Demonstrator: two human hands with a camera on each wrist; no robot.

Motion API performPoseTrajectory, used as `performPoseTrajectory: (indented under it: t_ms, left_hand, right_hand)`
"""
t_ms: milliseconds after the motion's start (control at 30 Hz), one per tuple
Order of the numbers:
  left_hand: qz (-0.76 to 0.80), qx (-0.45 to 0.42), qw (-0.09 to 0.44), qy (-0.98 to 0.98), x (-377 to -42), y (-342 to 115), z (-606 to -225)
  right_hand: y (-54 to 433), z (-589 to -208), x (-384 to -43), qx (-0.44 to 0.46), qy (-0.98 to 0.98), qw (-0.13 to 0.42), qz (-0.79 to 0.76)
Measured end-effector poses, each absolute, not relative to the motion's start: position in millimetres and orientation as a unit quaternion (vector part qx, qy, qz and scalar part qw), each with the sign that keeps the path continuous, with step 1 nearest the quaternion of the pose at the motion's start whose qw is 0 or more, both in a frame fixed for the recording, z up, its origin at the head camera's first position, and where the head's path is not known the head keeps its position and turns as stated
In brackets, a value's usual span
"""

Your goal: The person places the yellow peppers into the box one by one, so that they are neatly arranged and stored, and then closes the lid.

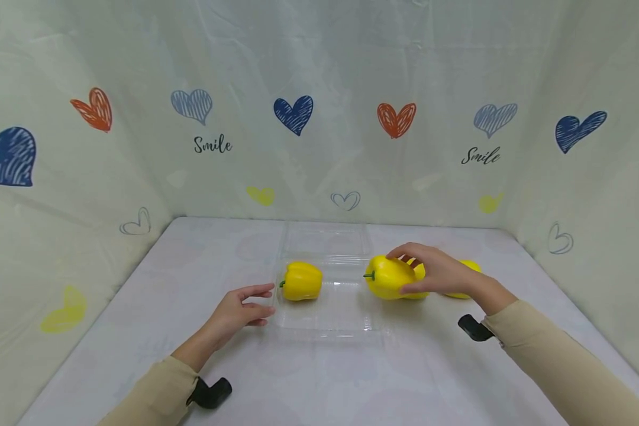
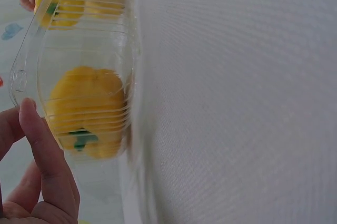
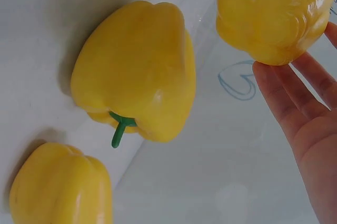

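Observation:
A clear plastic clamshell container (image 1: 346,310) lies opened on the table, its lid toward the back. One yellow bell pepper (image 1: 302,281) with a green stem sits in its left part; the left wrist view shows this pepper (image 2: 87,103) through the ribbed wall. My left hand (image 1: 239,310) is at the container's left edge, fingers extended and apart, a fingertip right at the rim (image 2: 20,79). My right hand (image 1: 433,266) grips another yellow bell pepper (image 1: 387,278) by the container's right side, stem pointing left. Fingertips curve around this pepper (image 3: 274,18) in the right wrist view.
Two more yellow bell peppers, one nearer (image 3: 134,71) and one lower left (image 3: 60,187), lie on the table right of the container. The farther-right pepper (image 1: 471,266) is partly hidden behind my right hand. A whitish curtain (image 1: 330,59) with printed hearts encloses the table's back and sides.

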State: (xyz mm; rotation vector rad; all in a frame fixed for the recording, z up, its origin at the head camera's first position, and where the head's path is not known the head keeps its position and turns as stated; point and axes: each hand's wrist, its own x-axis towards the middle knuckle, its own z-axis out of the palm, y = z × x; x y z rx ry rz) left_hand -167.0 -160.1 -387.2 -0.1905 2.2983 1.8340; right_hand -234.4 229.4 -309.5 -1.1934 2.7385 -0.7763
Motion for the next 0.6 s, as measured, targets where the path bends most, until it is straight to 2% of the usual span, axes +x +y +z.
performPoseTrajectory:
  t_ms: [600]
  left_hand:
    - [0.622,-0.067,0.102,0.774,-167.0,-161.0,-386.7]
  right_hand:
    - [189.3,-308.0,-251.1,-0.401,0.883,0.055,-0.238]
